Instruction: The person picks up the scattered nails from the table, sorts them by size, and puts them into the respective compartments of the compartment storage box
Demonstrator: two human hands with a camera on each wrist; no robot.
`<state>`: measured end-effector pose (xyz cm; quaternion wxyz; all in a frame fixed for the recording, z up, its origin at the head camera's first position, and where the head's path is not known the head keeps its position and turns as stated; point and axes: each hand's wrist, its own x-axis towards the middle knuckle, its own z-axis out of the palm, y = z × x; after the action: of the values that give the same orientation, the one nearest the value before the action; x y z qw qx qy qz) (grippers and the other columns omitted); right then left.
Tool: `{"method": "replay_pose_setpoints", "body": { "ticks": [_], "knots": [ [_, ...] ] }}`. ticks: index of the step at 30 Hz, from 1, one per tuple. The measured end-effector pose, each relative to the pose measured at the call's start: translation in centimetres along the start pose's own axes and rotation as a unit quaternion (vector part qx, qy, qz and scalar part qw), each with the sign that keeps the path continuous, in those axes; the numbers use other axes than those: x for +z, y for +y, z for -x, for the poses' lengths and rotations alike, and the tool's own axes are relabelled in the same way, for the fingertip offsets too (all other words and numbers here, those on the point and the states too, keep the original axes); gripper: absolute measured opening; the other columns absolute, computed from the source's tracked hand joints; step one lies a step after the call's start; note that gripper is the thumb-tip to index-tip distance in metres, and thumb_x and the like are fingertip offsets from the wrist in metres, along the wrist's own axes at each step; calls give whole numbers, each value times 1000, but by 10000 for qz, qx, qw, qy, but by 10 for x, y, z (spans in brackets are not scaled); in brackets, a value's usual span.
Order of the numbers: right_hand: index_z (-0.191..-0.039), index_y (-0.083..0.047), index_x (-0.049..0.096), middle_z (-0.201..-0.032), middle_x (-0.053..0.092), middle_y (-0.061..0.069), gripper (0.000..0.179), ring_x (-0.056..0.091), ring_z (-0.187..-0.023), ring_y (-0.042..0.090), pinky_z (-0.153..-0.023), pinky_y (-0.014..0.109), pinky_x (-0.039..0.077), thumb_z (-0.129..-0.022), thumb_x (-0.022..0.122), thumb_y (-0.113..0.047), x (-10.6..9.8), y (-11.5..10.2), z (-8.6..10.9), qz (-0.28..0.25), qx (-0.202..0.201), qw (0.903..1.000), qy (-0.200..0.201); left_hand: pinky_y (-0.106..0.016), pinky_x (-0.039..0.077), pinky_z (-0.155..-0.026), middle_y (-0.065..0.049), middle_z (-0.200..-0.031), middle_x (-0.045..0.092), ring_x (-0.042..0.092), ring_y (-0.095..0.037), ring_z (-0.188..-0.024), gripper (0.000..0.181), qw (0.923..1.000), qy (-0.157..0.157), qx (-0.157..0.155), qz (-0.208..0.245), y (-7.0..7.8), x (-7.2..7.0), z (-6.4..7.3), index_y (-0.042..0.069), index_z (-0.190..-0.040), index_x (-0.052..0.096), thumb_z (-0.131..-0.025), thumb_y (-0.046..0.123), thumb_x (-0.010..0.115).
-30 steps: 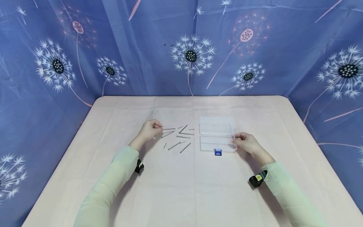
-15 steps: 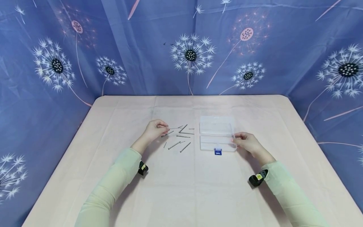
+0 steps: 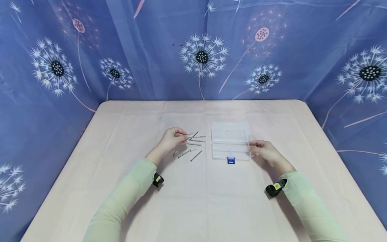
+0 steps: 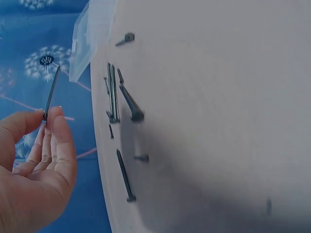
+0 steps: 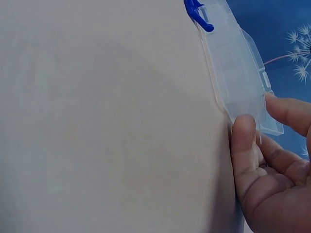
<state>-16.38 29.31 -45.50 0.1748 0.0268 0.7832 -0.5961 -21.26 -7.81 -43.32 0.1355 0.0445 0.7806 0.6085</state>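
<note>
Between thumb and fingertips, my left hand point(image 3: 173, 138) pinches a long grey nail point(image 4: 51, 92) near its head end. Its point rises away from the fingers in the left wrist view, clear of the tabletop. Loose nails point(image 3: 196, 155), several long and several short, lie on the table beneath and beside that hand. My right hand point(image 3: 266, 154) grips the right end of a clear plastic box point(image 5: 233, 68), thumb on one side and fingers on the other. The box's lid point(image 3: 230, 127) is raised at the back, and a blue latch point(image 3: 231, 160) sits at its front.
A pale cloth covers the table point(image 3: 208, 205). Blue fabric point(image 3: 151, 50) printed with dandelions hangs behind the table and along both sides. Each wrist carries a small black camera, such as the left camera point(image 3: 158, 180).
My left hand has moved right with the nail, over the other nails and closer to the box. The right hand stays on the box. The head view has shifted slightly.
</note>
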Motion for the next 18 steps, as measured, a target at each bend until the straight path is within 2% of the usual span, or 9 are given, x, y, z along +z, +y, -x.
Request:
{"method": "replay_pose_setpoints", "body": {
  "ticks": [8,14,18],
  "knots": [
    [-135,18,34,-87,63,-13,55,60,-73,3,-70,17,53,-91,56,-6,-3,0,0,-112,15,9998,-180,-18,55,-65,-6,-80,67,66,-11,-71,18,9998,-202,-23,-33,6,19,-5,-10,-103,60,-88,-1,61],
    [-134,18,35,-82,63,-14,54,59,-71,3,-67,17,51,-90,56,-6,-2,0,1,-86,53,9999,-90,-20,56,-68,-11,-85,67,65,-8,-70,16,9994,-342,-65,32,10,31,-10,-10,-102,60,-88,-2,60],
    [-134,18,35,-82,64,-15,54,60,-70,2,-68,16,51,-91,56,-6,-2,2,1,-119,41,9999,-58,-23,57,-71,-12,-87,67,66,-13,-73,15,9990,-431,-82,58,11,39,-14,-10,-102,60,-88,-2,59]
  ]
}}
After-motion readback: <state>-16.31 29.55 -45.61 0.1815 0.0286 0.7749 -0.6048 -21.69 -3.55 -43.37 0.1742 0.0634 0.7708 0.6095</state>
